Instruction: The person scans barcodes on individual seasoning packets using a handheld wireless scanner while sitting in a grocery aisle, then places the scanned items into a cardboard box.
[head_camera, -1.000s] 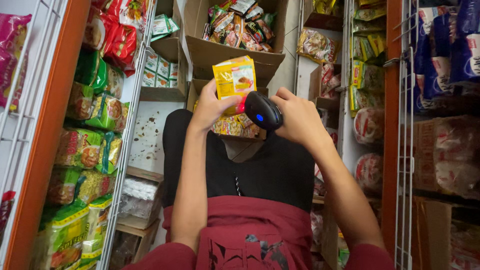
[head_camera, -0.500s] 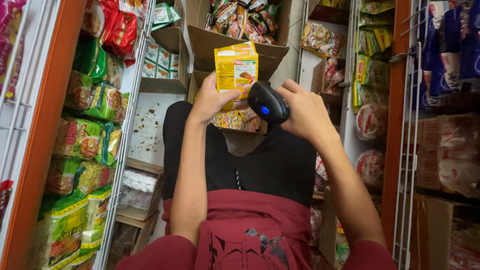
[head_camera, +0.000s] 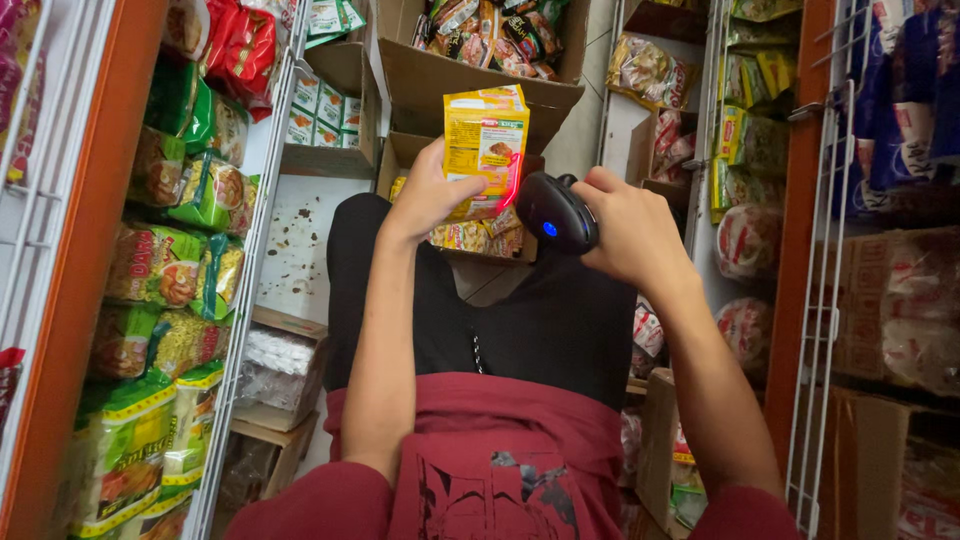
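Note:
My left hand (head_camera: 432, 190) holds a yellow and orange packet (head_camera: 486, 145) upright in front of me. My right hand (head_camera: 632, 232) grips a black handheld scanner (head_camera: 556, 212) with a blue light, its head turned toward the packet's right edge, where a red glow falls. Both hands are above my lap, over black trousers and a dark red shirt. Right behind the packet sits an open cardboard box (head_camera: 406, 152) of similar yellow packets.
A larger cardboard box (head_camera: 470, 75) of mixed packets stands further back. Wire shelves on the left (head_camera: 235, 330) carry green and yellow noodle packs. Shelves on the right (head_camera: 825, 270) hold bagged goods and cartons. The aisle between them is narrow.
The packet has turned from tilted to upright and come lower and closer. The scanner has swung beside its right edge, and a red glow now shows on the packet.

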